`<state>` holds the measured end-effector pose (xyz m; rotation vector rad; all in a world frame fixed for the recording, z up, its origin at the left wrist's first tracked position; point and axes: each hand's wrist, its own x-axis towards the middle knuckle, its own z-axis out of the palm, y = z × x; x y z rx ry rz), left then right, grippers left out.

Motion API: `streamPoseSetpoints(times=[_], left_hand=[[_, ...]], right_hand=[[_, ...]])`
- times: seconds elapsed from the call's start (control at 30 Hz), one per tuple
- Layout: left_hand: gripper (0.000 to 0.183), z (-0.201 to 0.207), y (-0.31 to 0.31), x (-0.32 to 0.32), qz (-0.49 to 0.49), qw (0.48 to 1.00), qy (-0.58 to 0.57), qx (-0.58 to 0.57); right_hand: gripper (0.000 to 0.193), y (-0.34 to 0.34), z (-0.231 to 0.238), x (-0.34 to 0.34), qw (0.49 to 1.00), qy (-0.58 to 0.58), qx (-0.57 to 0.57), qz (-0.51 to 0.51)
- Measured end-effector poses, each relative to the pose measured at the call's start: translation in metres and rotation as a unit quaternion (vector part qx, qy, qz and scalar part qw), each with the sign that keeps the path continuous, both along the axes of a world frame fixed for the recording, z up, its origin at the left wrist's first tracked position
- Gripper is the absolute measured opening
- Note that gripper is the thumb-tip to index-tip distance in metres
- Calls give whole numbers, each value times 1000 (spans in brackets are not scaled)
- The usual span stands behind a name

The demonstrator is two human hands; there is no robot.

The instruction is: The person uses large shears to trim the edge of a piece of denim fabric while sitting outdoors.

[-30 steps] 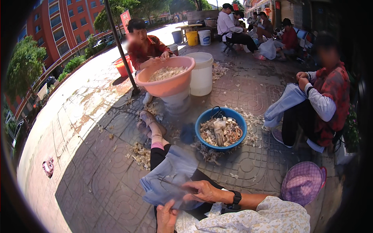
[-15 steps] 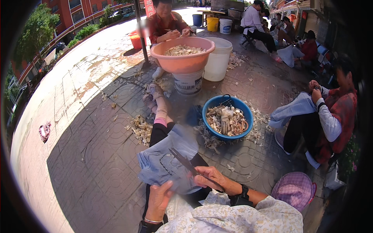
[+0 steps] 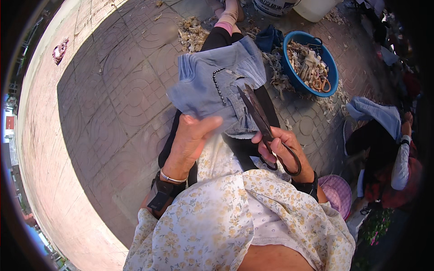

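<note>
My right hand (image 3: 287, 147) grips a pair of dark metal scissors (image 3: 258, 110), fingers about the handle loops and blades pointing up and away. Across my lap lies a piece of faded blue denim (image 3: 196, 90), creased, with a curved row of dark beads (image 3: 216, 83) on it. The scissor tips are over the denim's right part; whether they touch it I cannot tell. My left hand (image 3: 185, 142) hovers at the denim's near edge, thumb stretched away from the fingers and blurred by motion. Nothing shows in it.
A blue basin (image 3: 334, 74) with pale scraps and a glove (image 3: 312, 65) stands ahead right. Pale peelings (image 3: 192, 34) litter the paving. A pink checked hat-like item (image 3: 335, 194) lies by my right side. A seated person (image 3: 400, 167) with denim is at the right.
My view has tipped down toward my lap. The left hand has risen off its lower spot beside the denim, thumb now outstretched. The scissors stay in my right hand.
</note>
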<state>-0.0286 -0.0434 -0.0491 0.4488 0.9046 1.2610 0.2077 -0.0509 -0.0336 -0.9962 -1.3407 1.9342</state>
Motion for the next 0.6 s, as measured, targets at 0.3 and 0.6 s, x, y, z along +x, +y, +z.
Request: streamPoseSetpoints(times=[0.3,0.6], left_hand=[[28,-1,8,-4,-58,997,-10,-55],[30,-1,14,6,-12,994,-82,-70]], right_hand=[[42,-1,-2,6,1000,21,0,-4],[45,-7,-5,12,1000,-4,-5,24]])
